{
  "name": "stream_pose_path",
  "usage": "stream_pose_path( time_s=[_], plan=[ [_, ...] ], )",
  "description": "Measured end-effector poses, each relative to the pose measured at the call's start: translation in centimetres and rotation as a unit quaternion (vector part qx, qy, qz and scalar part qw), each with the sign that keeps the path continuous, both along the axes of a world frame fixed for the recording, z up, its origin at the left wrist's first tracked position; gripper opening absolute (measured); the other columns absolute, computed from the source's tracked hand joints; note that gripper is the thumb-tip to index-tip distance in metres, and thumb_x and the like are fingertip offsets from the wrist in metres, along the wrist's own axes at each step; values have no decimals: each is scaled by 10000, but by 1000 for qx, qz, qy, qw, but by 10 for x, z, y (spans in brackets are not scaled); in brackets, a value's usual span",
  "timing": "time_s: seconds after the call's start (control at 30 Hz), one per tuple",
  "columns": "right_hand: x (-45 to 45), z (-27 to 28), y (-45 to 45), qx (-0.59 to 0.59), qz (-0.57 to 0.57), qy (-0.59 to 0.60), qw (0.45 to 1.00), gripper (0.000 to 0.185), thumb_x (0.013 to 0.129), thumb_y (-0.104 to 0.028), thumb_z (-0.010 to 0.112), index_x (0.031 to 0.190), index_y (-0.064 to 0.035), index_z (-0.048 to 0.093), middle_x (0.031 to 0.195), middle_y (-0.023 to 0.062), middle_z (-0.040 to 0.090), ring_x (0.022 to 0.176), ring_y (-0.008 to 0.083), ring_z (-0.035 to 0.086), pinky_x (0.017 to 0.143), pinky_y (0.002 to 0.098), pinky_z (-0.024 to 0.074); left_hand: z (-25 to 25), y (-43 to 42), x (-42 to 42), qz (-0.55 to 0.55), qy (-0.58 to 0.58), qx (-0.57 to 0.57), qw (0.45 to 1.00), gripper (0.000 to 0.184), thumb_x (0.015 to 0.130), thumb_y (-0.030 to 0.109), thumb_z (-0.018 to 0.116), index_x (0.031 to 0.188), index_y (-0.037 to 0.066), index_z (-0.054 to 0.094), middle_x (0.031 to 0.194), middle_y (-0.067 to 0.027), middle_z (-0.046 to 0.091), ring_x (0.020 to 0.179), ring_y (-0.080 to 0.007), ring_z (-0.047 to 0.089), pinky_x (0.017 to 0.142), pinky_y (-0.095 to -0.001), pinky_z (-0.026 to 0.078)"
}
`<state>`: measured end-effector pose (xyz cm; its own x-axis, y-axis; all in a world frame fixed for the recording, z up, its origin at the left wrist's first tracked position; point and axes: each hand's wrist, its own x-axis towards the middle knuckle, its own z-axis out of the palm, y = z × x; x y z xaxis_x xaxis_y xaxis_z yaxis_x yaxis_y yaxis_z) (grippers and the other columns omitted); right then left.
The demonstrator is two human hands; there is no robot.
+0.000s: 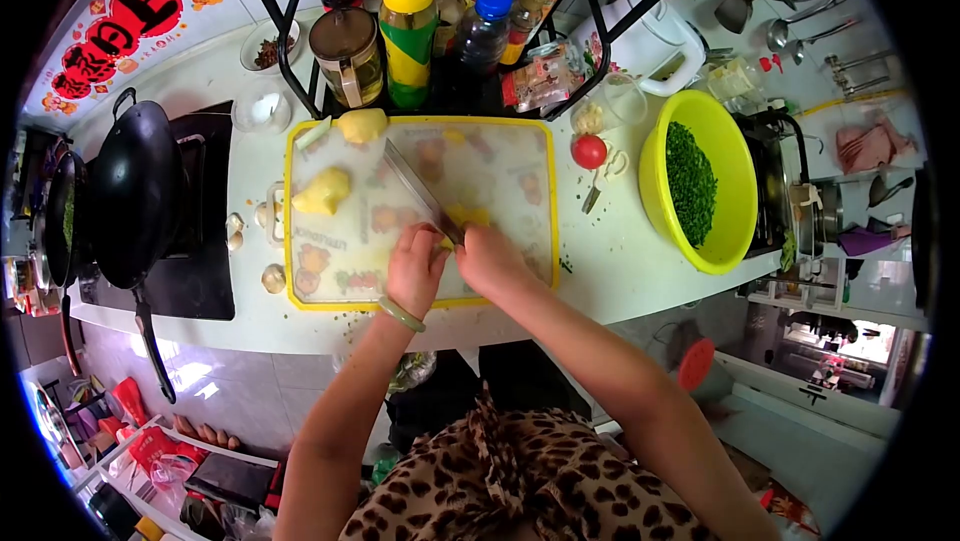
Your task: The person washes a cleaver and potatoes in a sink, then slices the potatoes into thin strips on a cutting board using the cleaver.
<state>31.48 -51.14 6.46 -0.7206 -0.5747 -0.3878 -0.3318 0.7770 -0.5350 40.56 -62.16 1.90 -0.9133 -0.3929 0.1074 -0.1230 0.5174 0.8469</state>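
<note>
My right hand is closed round the handle of a kitchen knife. Its blade slants up and left over a patterned cutting board with a yellow rim. Right beside it, my left hand, with a bangle at the wrist, has its fingers curled in against the lower end of the blade. What those fingers hold, if anything, is hidden. A peeled piece of ginger lies on the board's left part, and another ginger piece rests at the top edge.
A yellow-green basin of chopped greens stands at right, near a tomato and a peeler. Behind the board, a black rack holds bottles and a jug. A wok sits on the stove at left.
</note>
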Motion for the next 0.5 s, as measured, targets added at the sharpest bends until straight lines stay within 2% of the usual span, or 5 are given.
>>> stream_pose_path(
  time_s=[0.1,0.2,0.27,0.4,0.5],
  plan=[
    [-2,-2,4,6,-21,-20,1000,195,834,-164,530,851,14,607,830,241,643,800,403,634,713,485,504,-1,1,1,6,13,13,1000,250,710,-19,665,931,4,551,1076,-180,570,999,-375,543,846,-407,466],
    [-5,-6,3,-37,-9,-8,999,186,829,-158,535,838,14,606,795,237,642,766,405,636,679,485,506,-2,2,1,6,24,12,1000,252,705,-18,671,924,4,548,1072,-178,570,997,-376,543,847,-407,465],
    [-7,1,-2,-12,-11,-33,999,201,821,-152,553,880,38,579,804,261,626,799,432,612,707,490,491,-2,3,-1,10,22,21,999,255,705,-22,672,925,4,546,1075,-177,569,989,-374,546,838,-405,468],
    [-4,-6,-3,-26,-12,-3,1000,184,820,-159,553,833,15,612,780,238,640,757,407,635,682,481,508,0,6,-1,29,14,25,999,264,708,-34,671,938,4,545,1073,-174,567,952,-364,560,804,-395,478],
    [-3,2,9,23,40,2,999,208,826,-177,555,850,21,616,792,233,641,779,407,634,704,486,505,0,12,-3,72,12,58,996,273,713,-39,671,954,4,551,1061,-171,572,928,-360,567,786,-387,482]
  ],
)
